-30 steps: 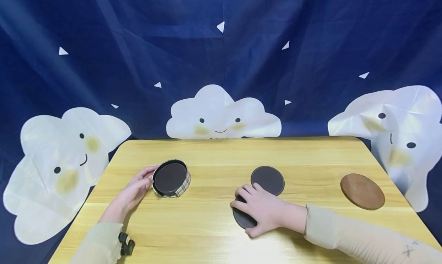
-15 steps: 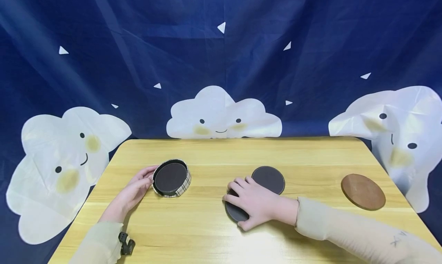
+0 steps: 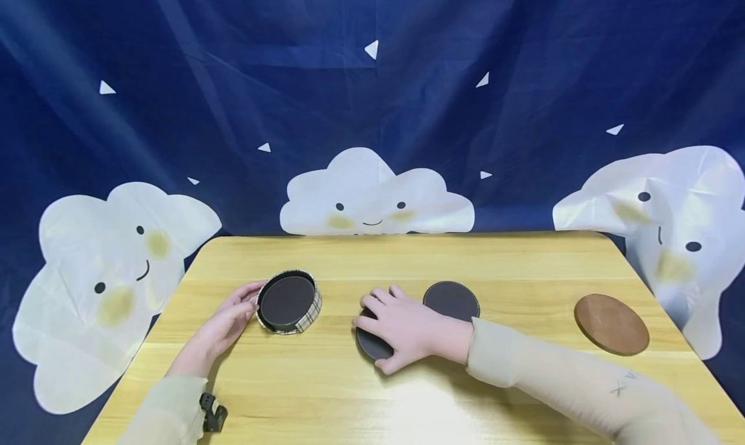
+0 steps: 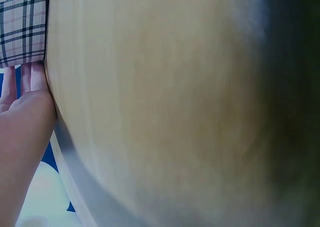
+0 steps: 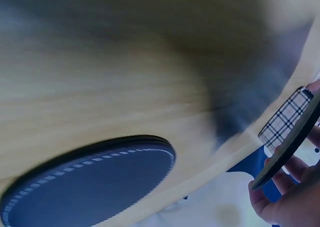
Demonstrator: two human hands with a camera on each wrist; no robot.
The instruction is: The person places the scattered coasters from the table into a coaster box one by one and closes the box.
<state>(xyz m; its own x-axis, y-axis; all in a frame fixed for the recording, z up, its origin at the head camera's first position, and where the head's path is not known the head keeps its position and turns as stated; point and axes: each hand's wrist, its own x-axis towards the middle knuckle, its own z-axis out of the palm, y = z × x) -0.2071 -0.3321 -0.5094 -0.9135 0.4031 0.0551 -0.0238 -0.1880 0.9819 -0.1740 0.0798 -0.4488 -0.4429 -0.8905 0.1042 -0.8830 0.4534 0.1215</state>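
Observation:
A round coaster holder (image 3: pixel 311 312) with a plaid outer wall and a dark inside stands at the left of the table. My left hand (image 3: pixel 233 319) holds its left side, thumb at the near side and fingers at the back; the left wrist view shows fingers against the plaid wall (image 4: pixel 22 29). Across the top of a round black coaster (image 3: pixel 371 349) spreads my right hand (image 3: pixel 407 332), gripping it by its edge. In the right wrist view that coaster (image 5: pixel 290 149) is tilted and off the table. A second black coaster (image 3: pixel 451 299), partly hidden by the right hand, lies behind.
A brown round disc (image 3: pixel 611 323) lies at the right of the wooden table (image 3: pixel 326 393). Behind the table's far edge hangs a blue curtain (image 3: pixel 326 96) with white smiling clouds. A small black device (image 3: pixel 212 414) sits at the left wrist.
My right hand has moved left with the black coaster, closer to the plaid holder. The left hand and the holder have stayed in place.

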